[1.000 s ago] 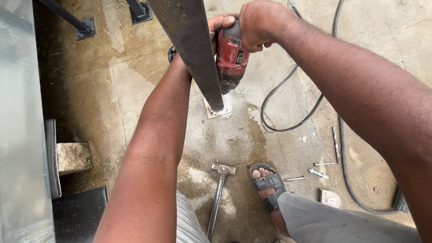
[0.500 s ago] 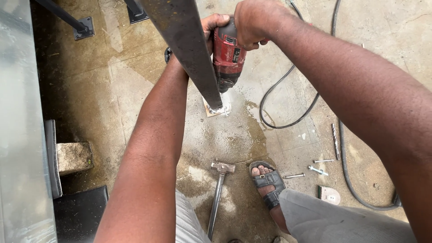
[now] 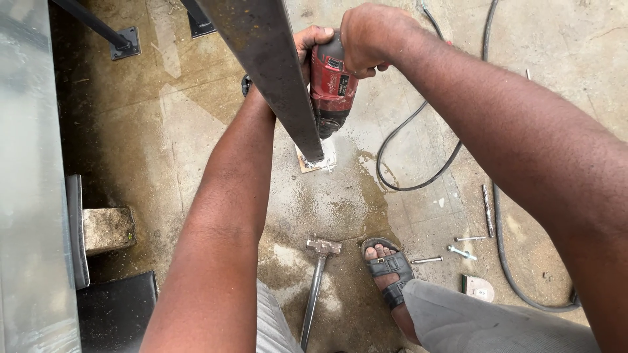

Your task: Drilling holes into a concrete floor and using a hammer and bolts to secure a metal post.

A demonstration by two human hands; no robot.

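**Drill pointing straight down at the post's foot**

Wet, stained concrete floor [image 3: 183, 131] fills the view below you, dusted pale where the work is going on.

Your red power drill [image 3: 332, 85] stands nearly upright, its long axis running from your grip down to the floor, nose aimed at the small base plate [image 3: 314, 162] at the foot of the dark steel post [image 3: 271, 72]. The nose sits just beside the post's lower end; whether the bit touches the plate you cannot tell, since dust and the post hide the tip.

Your right hand [image 3: 369, 38] is clenched over the top rear of the drill, directly above it. Your left hand [image 3: 313, 40] wraps the body from the other side, partly hidden behind the post, so its fingers are hard to read. Both arms reach forward and down, the post slanting between them; the right hand is the higher of the two.

Farther out, a black cable [image 3: 418, 163] loops across the floor to the right. A hammer [image 3: 318, 274] lies near your sandalled foot [image 3: 387, 271], head toward the plate. Loose bolts [image 3: 458, 248] and a spare drill bit [image 3: 487, 209] rest well apart on the right.
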